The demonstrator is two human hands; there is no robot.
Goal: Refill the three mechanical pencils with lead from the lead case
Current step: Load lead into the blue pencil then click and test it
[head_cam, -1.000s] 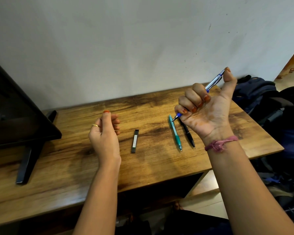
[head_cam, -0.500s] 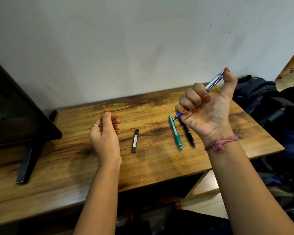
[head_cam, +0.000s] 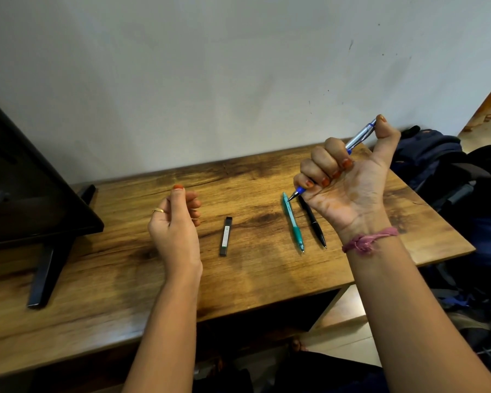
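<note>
Fingers [head_cam: 322, 163] grip slim blue pencil [head_cam: 360, 137].

Wooden desk [head_cam: 267, 279]: strong dark grain, satin sheen. Blue pencil [head_cam: 360, 137], upper right of frame: clear glossy plastic barrel. Teal pencil [head_cam: 292, 222]: glossy plastic. Black pencil [head_cam: 313, 224]: matt. Lead case [head_cam: 226, 236]: dark plastic, pale paper label. Wall [head_cam: 238, 66]: matt, scuffed paint. Wrist thread [head_cam: 369, 239]: frayed pink.

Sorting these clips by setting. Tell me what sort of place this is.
Probably a home study or bedroom desk. A wooden table stands against a plain wall, a black monitor sits on its stand at the left, and a dark backpack lies beside the table at the right.
</note>
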